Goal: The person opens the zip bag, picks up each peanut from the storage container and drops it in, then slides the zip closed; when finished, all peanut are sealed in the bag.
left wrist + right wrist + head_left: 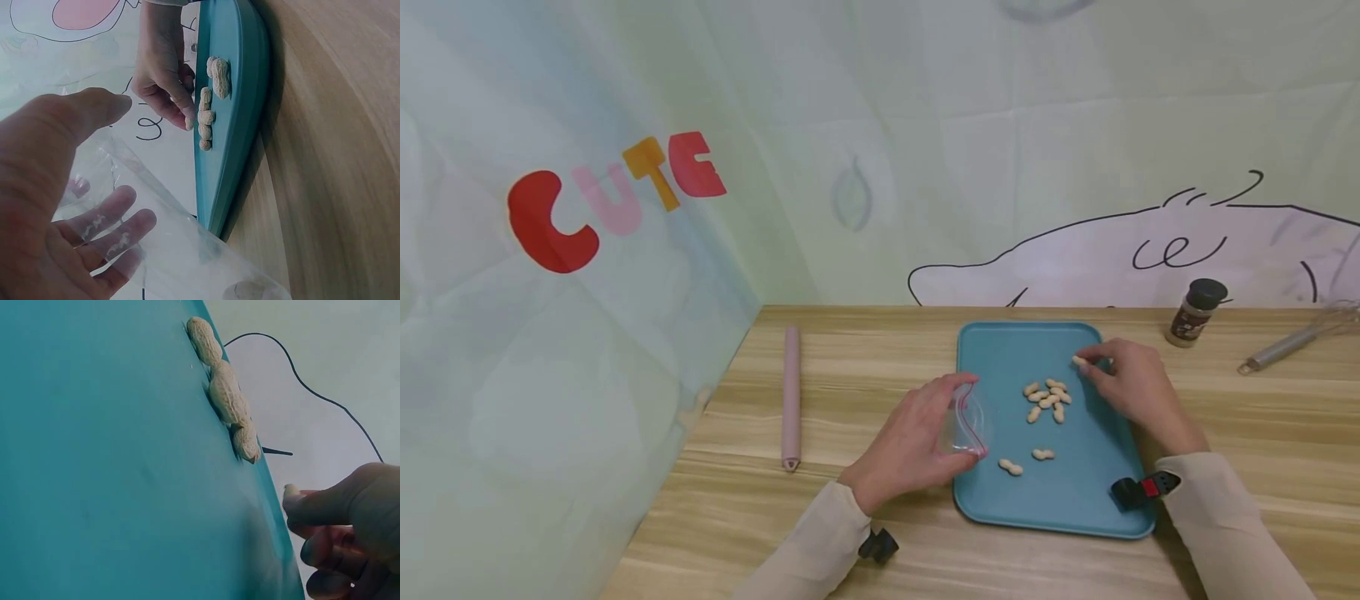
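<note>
My left hand (917,433) holds a clear zip bag (967,425) with a pink-red seal, at the left edge of a blue tray (1030,508). The bag's mouth faces the tray, between thumb and fingers. Low in the bag (187,250), the left wrist view shows a blurred roundish tan shape. Over the tray's far right side, my right hand (1138,387) pinches a peanut (1079,361) between thumb and fingertips. Several peanuts (1048,402) lie clustered mid-tray. Nearer me are two separate ones, a left peanut (1011,467) and a right peanut (1042,454).
A pink rod-like stick (792,400) lies on the wooden table (865,350) at the left. Behind the tray to the right stands a black-capped spice jar (1192,315). A whisk (1292,343) lies at the far right. A printed cloth (880,167) hangs behind the table.
</note>
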Demonstrator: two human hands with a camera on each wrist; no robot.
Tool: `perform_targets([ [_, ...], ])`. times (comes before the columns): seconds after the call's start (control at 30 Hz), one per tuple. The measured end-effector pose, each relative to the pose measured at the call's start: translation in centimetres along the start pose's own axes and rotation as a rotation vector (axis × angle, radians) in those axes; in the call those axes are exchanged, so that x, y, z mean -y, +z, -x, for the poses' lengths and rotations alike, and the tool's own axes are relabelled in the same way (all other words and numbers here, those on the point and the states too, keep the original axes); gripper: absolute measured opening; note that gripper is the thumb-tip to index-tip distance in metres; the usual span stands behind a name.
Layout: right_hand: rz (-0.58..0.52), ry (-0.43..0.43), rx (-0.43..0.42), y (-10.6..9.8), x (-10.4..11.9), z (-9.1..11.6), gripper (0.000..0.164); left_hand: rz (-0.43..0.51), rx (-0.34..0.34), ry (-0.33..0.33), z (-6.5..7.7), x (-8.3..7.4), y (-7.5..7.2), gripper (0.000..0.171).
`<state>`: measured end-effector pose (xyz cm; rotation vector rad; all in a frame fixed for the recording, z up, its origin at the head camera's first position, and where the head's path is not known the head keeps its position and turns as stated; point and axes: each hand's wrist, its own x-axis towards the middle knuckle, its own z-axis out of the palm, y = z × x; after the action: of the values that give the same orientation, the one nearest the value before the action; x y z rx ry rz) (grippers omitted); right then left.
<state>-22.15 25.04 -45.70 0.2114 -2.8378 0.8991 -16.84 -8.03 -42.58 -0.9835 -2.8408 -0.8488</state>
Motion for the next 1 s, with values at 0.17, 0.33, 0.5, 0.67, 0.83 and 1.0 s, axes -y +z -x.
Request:
perform_targets([
  [0.17, -0.012, -0.037, -0.093, -0.3, 0.2, 0.2, 0.022, -0.013, 0.000, 0.001, 0.0, -0.1, 0.0, 0.086],
  [0.33, -0.023, -0.079, -0.175, -0.3, 0.6, 0.1, 0.019, -0.004, -0.003, -0.004, 0.1, -0.1, -0.1, 0.086],
  [0.5, -0.040, -0.087, -0.207, -0.4, 1.4, 0.1, 0.018, 0.032, 0.002, -0.026, 0.1, -0.1, -0.1, 0.086],
  [0.67, -0.037, -0.094, -0.219, -0.7, 2.5, 0.3, 0.018, 0.057, 0.002, -0.031, 0.1, 0.0, -0.1, 0.086],
  [0.83, -0.043, -0.120, -0.222, -1.0, 3.9, 0.5, 0.017, 0.082, -0.010, -0.027, 0.1, 0.1, -0.1, 0.085],
  [1.0, -0.065, -0.143, -0.208, -1.3, 5.4, 0.8, 0.017, 0.091, -0.020, -0.020, 0.0, 0.1, -0.1, 0.086],
])
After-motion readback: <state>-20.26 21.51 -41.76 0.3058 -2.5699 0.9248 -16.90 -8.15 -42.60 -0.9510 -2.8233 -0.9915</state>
